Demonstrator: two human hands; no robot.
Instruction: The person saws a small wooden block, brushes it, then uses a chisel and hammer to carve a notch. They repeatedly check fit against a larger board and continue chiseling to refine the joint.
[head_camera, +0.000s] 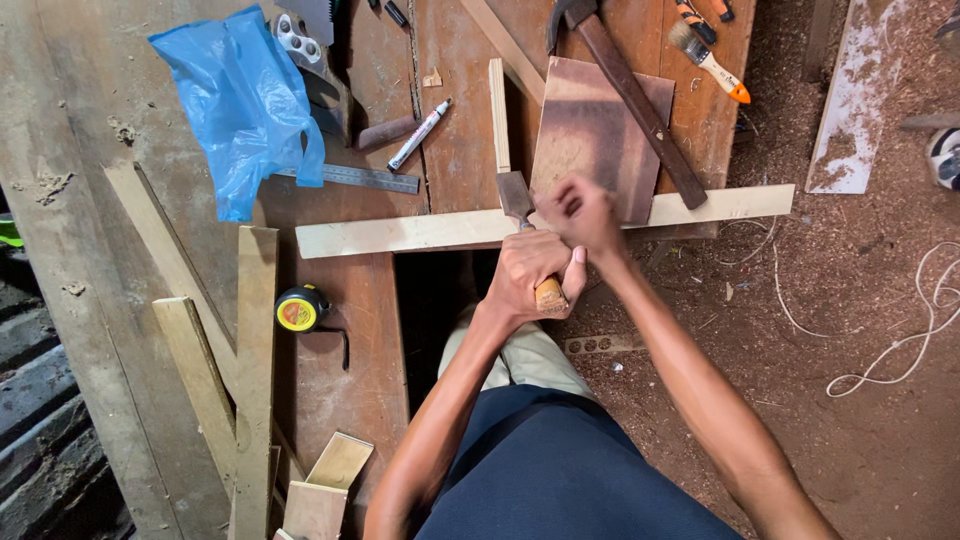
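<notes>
My left hand (530, 272) is wrapped around the wooden handle of a chisel (517, 198). Its flat steel blade points away from me and rests on a long pale wooden strip (400, 233) lying crosswise on the workbench. My right hand (583, 212) is closed just beside the blade, pressing on the strip and the upper part of the chisel. A second thin pale strip (498, 115) runs away from the blade at a right angle. A brown board (590, 135) lies right behind my right hand.
A hammer (630, 95) lies across the brown board. A paintbrush (710, 62), a white marker (420, 133), a steel ruler (360, 178), a blue plastic bag (240, 100) and a yellow tape measure (300, 308) sit on the bench. Wood offcuts (225, 380) lie left. A white cord (900, 340) trails over the sawdust floor.
</notes>
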